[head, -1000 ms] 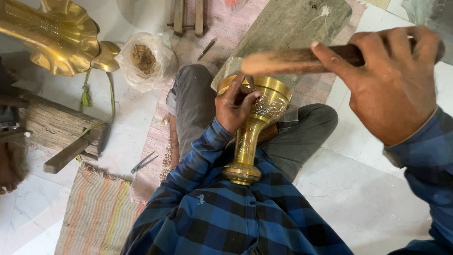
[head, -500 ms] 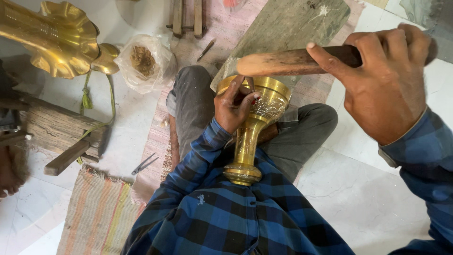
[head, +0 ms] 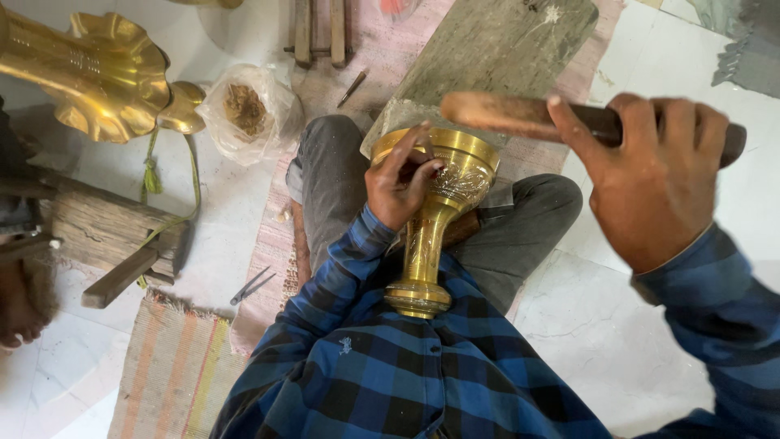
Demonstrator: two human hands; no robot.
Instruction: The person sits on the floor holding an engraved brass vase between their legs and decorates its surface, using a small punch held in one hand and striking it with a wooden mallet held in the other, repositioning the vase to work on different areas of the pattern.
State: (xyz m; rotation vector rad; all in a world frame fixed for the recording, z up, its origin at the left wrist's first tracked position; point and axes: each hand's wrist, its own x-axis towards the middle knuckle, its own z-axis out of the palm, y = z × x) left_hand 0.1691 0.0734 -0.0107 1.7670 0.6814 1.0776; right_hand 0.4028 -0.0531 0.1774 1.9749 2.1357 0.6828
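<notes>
Head view: left hand (head: pixel 400 180) pinches a small tool against the brass goblet (head: pixel 435 219) resting in the lap; right hand (head: pixel 650 175) grips a raised wooden mallet (head: pixel 520 116). A misjudged swing might hit the left fingers

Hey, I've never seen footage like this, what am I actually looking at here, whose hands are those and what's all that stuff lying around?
This is one picture from a camera worn on a person's head, looking down at their own lap. They sit on the floor in a blue checked shirt. The left hand steadies a brass goblet resting on their legs, fingers at its rim. The right hand grips a wooden mallet, raised above the goblet. Around them: a stone slab, a plastic bag of brown material, a large fluted brass piece, a wooden block and a striped mat.
</notes>
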